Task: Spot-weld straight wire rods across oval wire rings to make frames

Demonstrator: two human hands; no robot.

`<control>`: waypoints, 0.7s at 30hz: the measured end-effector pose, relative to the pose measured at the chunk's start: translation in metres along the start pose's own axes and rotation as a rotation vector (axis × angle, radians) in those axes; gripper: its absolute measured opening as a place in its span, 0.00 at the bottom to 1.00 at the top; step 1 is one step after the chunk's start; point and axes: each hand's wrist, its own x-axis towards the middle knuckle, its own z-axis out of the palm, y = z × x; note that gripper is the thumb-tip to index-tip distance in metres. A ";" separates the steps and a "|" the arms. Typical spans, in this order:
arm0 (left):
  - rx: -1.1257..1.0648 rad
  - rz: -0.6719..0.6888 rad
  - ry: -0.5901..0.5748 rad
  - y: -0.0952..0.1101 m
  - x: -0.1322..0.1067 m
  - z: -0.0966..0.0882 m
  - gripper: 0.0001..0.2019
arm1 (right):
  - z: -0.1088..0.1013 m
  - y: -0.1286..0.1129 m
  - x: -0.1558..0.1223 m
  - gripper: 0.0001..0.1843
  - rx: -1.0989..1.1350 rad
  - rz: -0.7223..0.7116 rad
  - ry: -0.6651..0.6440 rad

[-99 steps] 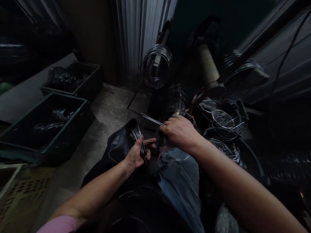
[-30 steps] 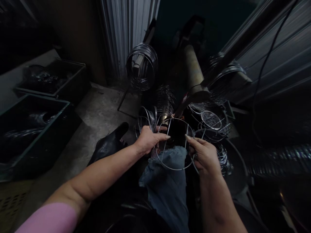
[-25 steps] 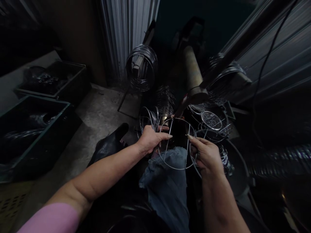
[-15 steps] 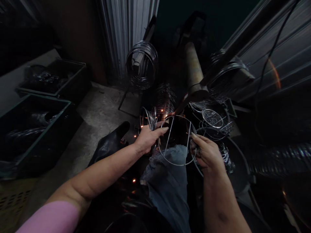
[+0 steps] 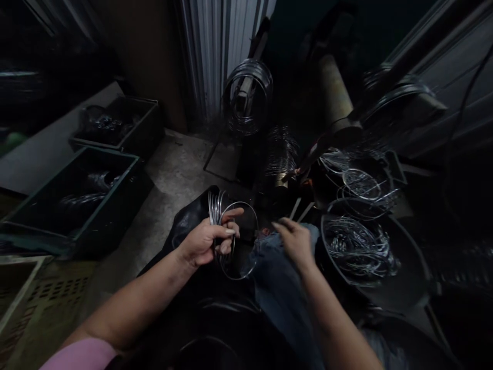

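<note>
Left hand (image 5: 202, 244): wire hoops (image 5: 212, 205) being gripped in curled fingers, one hoop hanging loose | Right hand (image 5: 295, 241): empty, half open, being held near wire basin (image 5: 322, 228) | Risk: hoops possibly being dropped or tangled if grip slackens

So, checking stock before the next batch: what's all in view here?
wire coils: 3, silver, ahead and upper right
plastic crates: 2, dark green, on the floor at left
concrete floor: 1, grey, ahead
corrugated metal wall: 1, silver, straight ahead
round tub: 1, black, lower right
tangled wire: 1 heap, silver, in the tub
wire ring: 1, silver, held at centre
wire strips: 1 bundle, silver, held with the ring
left hand: 1, gripping ring and strips
right hand: 1, open, above the jeans
jeans: 1 pair, blue, on the person's lap
</note>
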 end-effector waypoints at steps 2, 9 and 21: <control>-0.037 -0.044 -0.071 0.001 -0.007 0.003 0.23 | 0.023 0.001 -0.017 0.11 0.019 0.027 -0.226; -0.018 -0.014 -0.044 0.004 -0.014 0.006 0.21 | 0.032 -0.031 -0.026 0.20 0.277 0.197 -0.389; 0.106 -0.078 0.241 -0.030 0.005 0.013 0.22 | -0.025 -0.047 -0.048 0.16 0.503 0.304 -0.068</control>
